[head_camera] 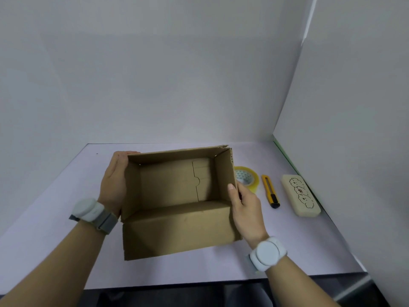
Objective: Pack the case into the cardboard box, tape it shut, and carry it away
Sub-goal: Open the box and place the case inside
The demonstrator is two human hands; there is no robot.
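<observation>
An open brown cardboard box (177,229) stands in the middle of the table, empty inside, its near flap hanging down toward me. My left hand (112,182) lies flat against its left wall. My right hand (243,207) grips the right wall, thumb over the rim. The beige case (299,196) with cloud drawings lies flat to the right, apart from the box. A roll of clear tape (249,177) sits just behind the box's right wall, partly hidden by it.
A yellow utility knife (270,190) lies between the tape roll and the case. White walls close off the back and right of the pale table (55,207). The table's front edge runs near my forearms.
</observation>
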